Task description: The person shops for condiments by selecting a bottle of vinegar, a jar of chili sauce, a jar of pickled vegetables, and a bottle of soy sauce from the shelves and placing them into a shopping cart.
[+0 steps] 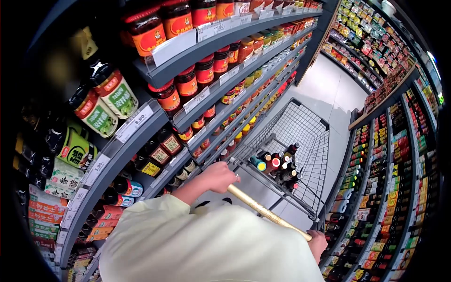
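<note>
A grey wire shopping cart (300, 127) stands ahead of me in the aisle, with a gold-coloured handlebar (263, 210) across its near side. My left hand (217, 177) is closed round the bar's left end, a ring showing on one finger. Round the right end, my right hand (317, 244) is wrapped, partly hidden by my pale sleeve. Several dark bottles (284, 164) are bunched in the cart's near part, one with a teal body and yellow cap.
Shelves on the left (159, 136) hold red-lidded jars (145, 35), green-labelled bottles (115, 91) and price tags close to my left arm. More stocked shelves (376, 188) line the right side. Grey tiled floor (329, 80) runs ahead to a display (371, 42) of packaged goods.
</note>
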The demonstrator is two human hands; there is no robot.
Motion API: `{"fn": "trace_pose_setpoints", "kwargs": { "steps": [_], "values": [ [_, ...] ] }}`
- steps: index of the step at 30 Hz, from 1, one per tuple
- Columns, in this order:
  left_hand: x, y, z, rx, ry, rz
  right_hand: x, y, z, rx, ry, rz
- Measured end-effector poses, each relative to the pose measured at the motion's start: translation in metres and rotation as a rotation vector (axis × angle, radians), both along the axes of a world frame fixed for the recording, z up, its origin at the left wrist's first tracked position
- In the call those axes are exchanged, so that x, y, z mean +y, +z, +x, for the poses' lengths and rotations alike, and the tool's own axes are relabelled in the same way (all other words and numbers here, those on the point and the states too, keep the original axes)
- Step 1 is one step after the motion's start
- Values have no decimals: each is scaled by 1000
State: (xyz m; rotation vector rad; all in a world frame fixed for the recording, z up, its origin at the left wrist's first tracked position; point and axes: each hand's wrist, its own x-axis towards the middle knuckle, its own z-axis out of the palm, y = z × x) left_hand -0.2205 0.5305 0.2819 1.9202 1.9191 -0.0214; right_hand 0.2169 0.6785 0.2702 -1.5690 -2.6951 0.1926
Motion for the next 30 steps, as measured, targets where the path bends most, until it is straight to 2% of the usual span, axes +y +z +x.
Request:
{"fn": "trace_pose_setpoints", "kwargs": {
  "steps": [7, 16, 19, 24, 26, 27, 30],
  "values": [
    [63, -14, -25, 7, -46, 51, 54, 9, -27, -42, -90, -36],
    [134, -36, -39, 65, -62, 419, 138, -2, -39, -38, -61, -21],
    [161, -36, -42, 113, -79, 398, 164, -6, -41, 29, 18, 25],
    [199, -43, -37, 100, 26, 473, 208, -7, -41, -48, 0, -19],
    [212, -49, -30, 134, 125, 626, 221, -10, -43, -78, -55, -20],
    [219, -49, -27, 134, 148, 623, 227, -9, -45, -100, -81, -30],
    [236, -46, -25, 146, 194, 687, 258, -45, -10, -85, 152, 102]
  ]
}}
